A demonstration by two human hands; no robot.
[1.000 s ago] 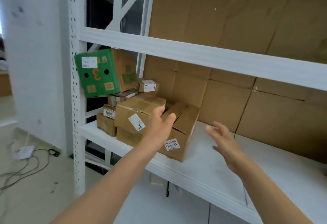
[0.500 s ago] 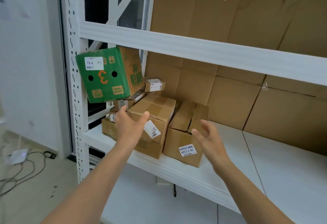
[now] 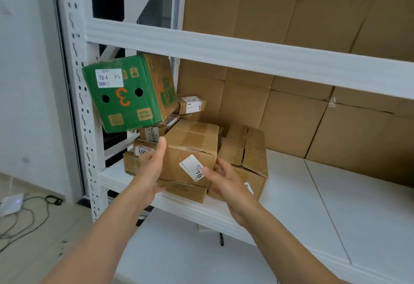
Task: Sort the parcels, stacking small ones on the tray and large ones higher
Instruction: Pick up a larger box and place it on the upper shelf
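A pile of parcels sits at the left end of the white middle shelf (image 3: 291,194). A brown box with a white label reading 76 (image 3: 190,147) lies on top of a flat brown box (image 3: 186,190). My left hand (image 3: 150,169) is open at its left side, palm against the box. My right hand (image 3: 221,178) is open at its lower right corner, fingers near the label. A taller brown box (image 3: 248,149) stands just to the right. A green box marked 3 (image 3: 127,93) leans tilted against the rack post, above several small parcels (image 3: 190,104).
The upper shelf beam (image 3: 246,53) runs across above the pile. Flattened cardboard (image 3: 313,122) lines the back of the rack. A lower white shelf (image 3: 201,250) lies beneath. On the floor at left are a white device (image 3: 11,203) and cables.
Both hands have moved in and closed around the labelled brown box, left hand to its left side, right hand to its right corner. The view has shifted closer to the pile.
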